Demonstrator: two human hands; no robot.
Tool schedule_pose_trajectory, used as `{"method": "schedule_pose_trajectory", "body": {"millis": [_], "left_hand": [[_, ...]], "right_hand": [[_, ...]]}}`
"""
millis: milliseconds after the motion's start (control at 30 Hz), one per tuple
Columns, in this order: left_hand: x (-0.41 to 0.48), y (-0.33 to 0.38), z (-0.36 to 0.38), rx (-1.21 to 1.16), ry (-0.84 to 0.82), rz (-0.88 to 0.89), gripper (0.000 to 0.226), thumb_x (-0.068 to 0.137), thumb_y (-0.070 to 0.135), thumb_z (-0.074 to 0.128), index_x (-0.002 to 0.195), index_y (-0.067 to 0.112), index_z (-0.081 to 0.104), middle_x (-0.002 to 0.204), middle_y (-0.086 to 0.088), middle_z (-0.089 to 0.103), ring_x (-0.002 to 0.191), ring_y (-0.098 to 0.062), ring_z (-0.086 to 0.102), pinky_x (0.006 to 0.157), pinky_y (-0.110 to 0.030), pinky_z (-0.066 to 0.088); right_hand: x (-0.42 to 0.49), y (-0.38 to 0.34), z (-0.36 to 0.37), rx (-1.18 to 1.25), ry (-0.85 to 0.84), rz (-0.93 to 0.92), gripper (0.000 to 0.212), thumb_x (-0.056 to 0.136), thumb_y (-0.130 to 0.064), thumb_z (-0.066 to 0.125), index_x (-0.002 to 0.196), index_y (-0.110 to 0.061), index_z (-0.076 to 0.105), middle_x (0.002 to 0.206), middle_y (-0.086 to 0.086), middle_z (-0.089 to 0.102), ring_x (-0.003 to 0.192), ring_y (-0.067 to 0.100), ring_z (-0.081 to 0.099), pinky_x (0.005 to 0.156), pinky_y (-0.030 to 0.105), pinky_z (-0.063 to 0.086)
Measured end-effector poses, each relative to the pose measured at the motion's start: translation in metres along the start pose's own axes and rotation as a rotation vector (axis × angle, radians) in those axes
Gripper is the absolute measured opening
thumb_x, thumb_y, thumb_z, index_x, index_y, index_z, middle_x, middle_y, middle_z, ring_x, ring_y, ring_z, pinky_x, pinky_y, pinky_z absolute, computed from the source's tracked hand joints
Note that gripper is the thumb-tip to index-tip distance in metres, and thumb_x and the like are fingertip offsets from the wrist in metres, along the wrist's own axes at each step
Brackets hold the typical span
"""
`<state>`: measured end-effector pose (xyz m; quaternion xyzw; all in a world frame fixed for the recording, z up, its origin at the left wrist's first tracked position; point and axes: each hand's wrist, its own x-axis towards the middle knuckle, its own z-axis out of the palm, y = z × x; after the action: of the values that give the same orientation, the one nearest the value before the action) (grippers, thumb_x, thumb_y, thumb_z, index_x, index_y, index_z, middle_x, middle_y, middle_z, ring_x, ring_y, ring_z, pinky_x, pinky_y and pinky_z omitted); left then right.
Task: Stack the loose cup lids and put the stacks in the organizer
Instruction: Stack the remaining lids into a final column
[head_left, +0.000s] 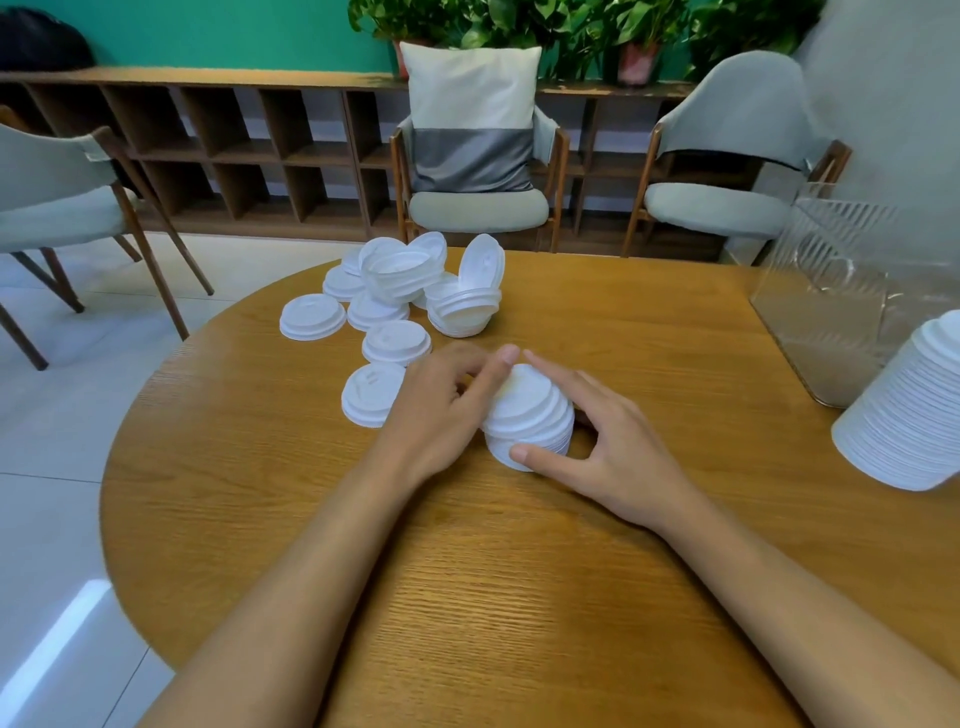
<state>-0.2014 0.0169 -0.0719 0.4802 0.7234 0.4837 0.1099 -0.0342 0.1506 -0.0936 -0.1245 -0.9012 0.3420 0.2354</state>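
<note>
The left hand (441, 405) and the right hand (618, 441) both grasp the short stack (530, 415) of lids, which leans on the table (519, 571) near its middle. The left fingers curl against its side, and the right thumb and forefinger pinch it. Because the stack is tilted and the lids are thin, smooth white plastic, an uneven squeeze could probably make them slide apart. The loose lids (405, 291) are round and domed with ridged rims, in a heap just behind. The organizer (852, 291), far right, is clear hard plastic with ribbed walls; the table is grainy wood.
</note>
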Motion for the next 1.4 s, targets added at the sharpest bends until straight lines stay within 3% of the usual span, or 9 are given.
{"method": "schedule_pose_trajectory", "body": {"millis": [100, 200, 300, 500, 733, 967, 1200, 1300, 1400], "left_hand": [[-0.010, 0.002, -0.002, 0.061, -0.035, -0.019, 0.051, 0.077, 0.068, 0.078, 0.119, 0.039, 0.075, 0.108, 0.012, 0.059, 0.096, 0.001, 0.059, 0.080, -0.010, 0.043], [-0.011, 0.001, -0.004, -0.013, -0.014, -0.017, 0.066, 0.073, 0.049, 0.092, 0.133, 0.036, 0.067, 0.113, 0.013, 0.065, 0.100, -0.003, 0.062, 0.082, -0.016, 0.049], [-0.009, 0.001, -0.014, -0.200, -0.107, -0.007, 0.077, 0.078, 0.022, 0.093, 0.145, 0.033, 0.057, 0.125, 0.012, 0.071, 0.120, -0.005, 0.064, 0.096, -0.025, 0.054], [-0.008, -0.001, -0.017, -0.193, -0.186, -0.018, 0.087, 0.079, 0.005, 0.089, 0.152, 0.029, 0.049, 0.132, 0.009, 0.071, 0.130, -0.008, 0.062, 0.113, -0.038, 0.048], [-0.009, -0.002, -0.012, -0.220, -0.245, 0.001, 0.086, 0.082, -0.004, 0.084, 0.154, 0.024, 0.047, 0.139, 0.009, 0.067, 0.136, -0.008, 0.057, 0.119, -0.039, 0.043], [-0.012, -0.004, -0.002, -0.187, -0.199, -0.006, 0.081, 0.081, 0.020, 0.092, 0.150, 0.029, 0.051, 0.136, 0.015, 0.068, 0.135, -0.002, 0.056, 0.119, -0.037, 0.042], [-0.015, -0.003, -0.001, -0.080, -0.216, 0.066, 0.081, 0.082, 0.033, 0.090, 0.153, 0.029, 0.049, 0.143, 0.019, 0.062, 0.137, 0.004, 0.051, 0.117, -0.026, 0.040], [-0.023, -0.006, -0.014, 0.093, -0.038, 0.092, 0.068, 0.082, 0.053, 0.081, 0.143, 0.030, 0.060, 0.139, 0.022, 0.063, 0.132, 0.009, 0.051, 0.112, -0.020, 0.041], [-0.031, -0.022, -0.039, 0.260, 0.240, 0.141, 0.041, 0.086, 0.042, 0.084, 0.121, 0.024, 0.071, 0.122, 0.014, 0.068, 0.118, -0.001, 0.061, 0.102, -0.016, 0.043]], "right_hand": [[-0.001, 0.000, 0.000, -0.002, -0.007, 0.004, 0.085, 0.085, -0.044, 0.084, 0.158, -0.044, 0.039, 0.138, -0.017, 0.058, 0.129, -0.001, 0.053, 0.106, 0.017, 0.042], [-0.001, 0.000, -0.001, 0.006, 0.001, 0.018, 0.087, 0.085, -0.045, 0.084, 0.158, -0.045, 0.036, 0.144, -0.021, 0.055, 0.134, -0.004, 0.049, 0.110, 0.021, 0.042], [-0.001, -0.001, -0.003, 0.056, -0.009, 0.042, 0.093, 0.083, -0.047, 0.085, 0.159, -0.047, 0.031, 0.154, -0.025, 0.048, 0.141, -0.004, 0.045, 0.116, 0.031, 0.043], [-0.002, -0.002, -0.003, 0.093, -0.043, 0.033, 0.097, 0.082, -0.046, 0.087, 0.159, -0.052, 0.027, 0.153, -0.024, 0.048, 0.139, -0.003, 0.047, 0.115, 0.035, 0.046], [-0.001, 0.000, -0.003, 0.073, -0.044, 0.017, 0.092, 0.080, -0.046, 0.088, 0.158, -0.043, 0.038, 0.150, -0.025, 0.051, 0.138, -0.006, 0.047, 0.114, 0.027, 0.043], [-0.002, 0.003, -0.003, 0.051, -0.046, 0.019, 0.091, 0.076, -0.049, 0.089, 0.156, -0.038, 0.045, 0.145, -0.024, 0.055, 0.135, -0.006, 0.049, 0.112, 0.016, 0.038], [-0.002, 0.002, -0.002, 0.053, -0.035, 0.023, 0.095, 0.075, -0.050, 0.088, 0.158, -0.032, 0.044, 0.147, -0.021, 0.054, 0.137, -0.005, 0.048, 0.114, 0.017, 0.037], [-0.003, 0.002, -0.002, 0.053, -0.037, 0.035, 0.096, 0.074, -0.053, 0.087, 0.158, -0.035, 0.043, 0.146, -0.023, 0.055, 0.135, -0.008, 0.047, 0.112, 0.013, 0.036], [-0.003, 0.001, -0.003, 0.051, -0.041, 0.057, 0.097, 0.073, -0.055, 0.086, 0.157, -0.041, 0.042, 0.146, -0.026, 0.053, 0.136, -0.010, 0.045, 0.111, 0.011, 0.034]]}}
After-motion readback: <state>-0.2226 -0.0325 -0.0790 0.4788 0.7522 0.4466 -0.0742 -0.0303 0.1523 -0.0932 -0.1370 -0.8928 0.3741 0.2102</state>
